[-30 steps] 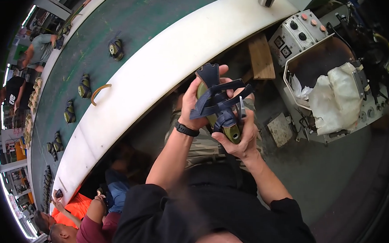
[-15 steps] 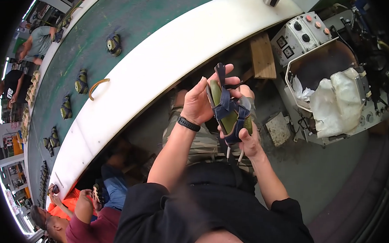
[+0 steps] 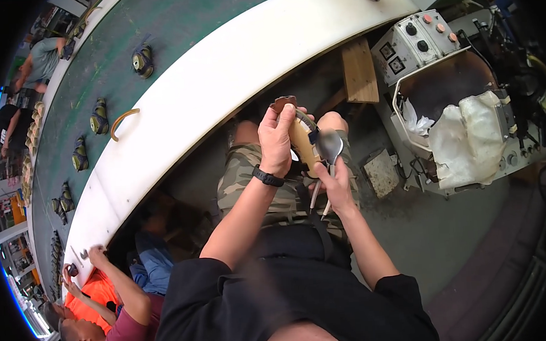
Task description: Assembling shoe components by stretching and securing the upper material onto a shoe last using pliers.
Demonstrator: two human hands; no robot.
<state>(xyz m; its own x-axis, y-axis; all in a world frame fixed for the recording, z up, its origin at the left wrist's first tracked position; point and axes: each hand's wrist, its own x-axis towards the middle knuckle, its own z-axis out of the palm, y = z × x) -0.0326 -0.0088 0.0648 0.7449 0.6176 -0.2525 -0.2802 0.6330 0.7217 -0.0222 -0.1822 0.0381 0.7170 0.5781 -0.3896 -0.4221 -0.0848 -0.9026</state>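
White worktop (image 3: 230, 61) curves ahead & L of L hand (image 3: 276, 139), w/ green surface (image 3: 172, 15) beyond. Grey ctrl box (image 3: 410, 49) w/ knobs sits fwd & R of R hand (image 3: 340, 188), near wooden board (image 3: 359, 73); off-white sheet (image 3: 469, 141) farther R. Co-worker in maroon (image 3: 133, 335) is L of & behind L hand.

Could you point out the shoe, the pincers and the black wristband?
Shoe (image 3: 303, 142): head view, on its tan underside.
Pincers (image 3: 330, 146): head view, on the grey head.
Black wristband (image 3: 268, 177): head view, mid-band.
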